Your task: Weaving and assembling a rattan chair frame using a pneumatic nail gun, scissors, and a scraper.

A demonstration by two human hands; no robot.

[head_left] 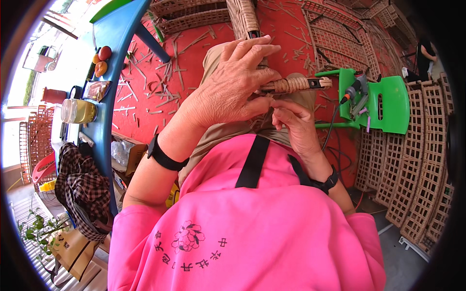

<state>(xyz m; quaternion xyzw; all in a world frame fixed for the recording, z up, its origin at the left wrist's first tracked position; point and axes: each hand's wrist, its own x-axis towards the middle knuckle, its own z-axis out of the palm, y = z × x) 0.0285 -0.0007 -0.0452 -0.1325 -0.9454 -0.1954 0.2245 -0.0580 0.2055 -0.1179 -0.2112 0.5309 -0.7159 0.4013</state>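
Note:
Over my lap stands a wicker-wrapped frame [291, 86], its tan strips wound round dark bars that meet beneath my left hand. My left hand [233, 82] lies across this joint, long fingers stretched over the upright bar. One short bar comes out between its index finger and thumb, so the hand grips the frame there. Just below that bar, my right hand [296, 123] is closed in a pinch, its fingertips close to my left thumb. Whatever thin thing the pinch holds is too small to make out. The palm side of my left hand is hidden.
Cut strips litter the red floor [160, 104]. A green chair [393, 104] at right carries a corded tool [353, 89]. Woven panels [412, 160] lean beyond it. The blue table [127, 29] on the left bears a glass jar [80, 110], fruit [101, 68] and a checked cloth [82, 189].

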